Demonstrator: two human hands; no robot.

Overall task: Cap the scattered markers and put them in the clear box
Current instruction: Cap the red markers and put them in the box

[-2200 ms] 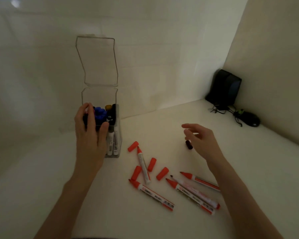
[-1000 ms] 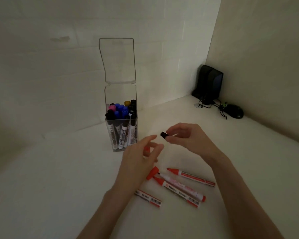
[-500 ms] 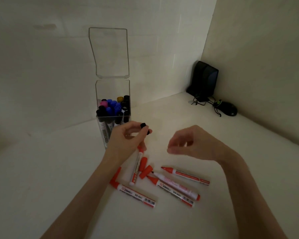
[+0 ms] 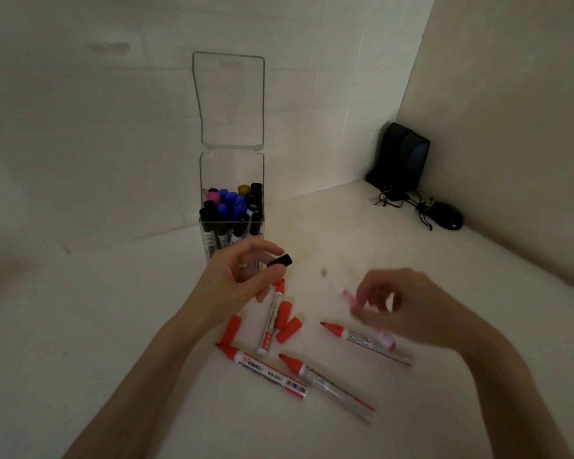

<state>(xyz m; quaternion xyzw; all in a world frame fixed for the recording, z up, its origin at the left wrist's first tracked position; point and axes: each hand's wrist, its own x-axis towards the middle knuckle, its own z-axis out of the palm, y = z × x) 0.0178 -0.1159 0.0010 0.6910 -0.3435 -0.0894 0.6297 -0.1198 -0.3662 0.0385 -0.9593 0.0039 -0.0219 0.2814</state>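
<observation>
Black plastic marker cap [image 4: 280, 261]: pinched between thumb and forefinger of the left hand [image 4: 236, 279], held above the table just in front of the box.
Left hand: curled on the cap, its other fingers loosely bent.
Right hand [image 4: 408, 306]: grips a white-barrelled marker [image 4: 340, 293], blurred, whose far end points toward the cap; near it, not touching.
Tall clear plastic box [image 4: 231, 167]: behind the left hand, its hinged lid [image 4: 229, 101] standing open, packed with upright capped markers [image 4: 232, 207] in black, blue, pink and yellow.
Red-tipped white markers [image 4: 262, 369]: four uncapped, lying on the white table [image 4: 113, 326] between and below the hands.
Loose red caps [image 4: 289, 329]: three, beside the left wrist.
Corner: black speaker [image 4: 398, 157] and black mouse [image 4: 444, 217], well apart from the hands.
</observation>
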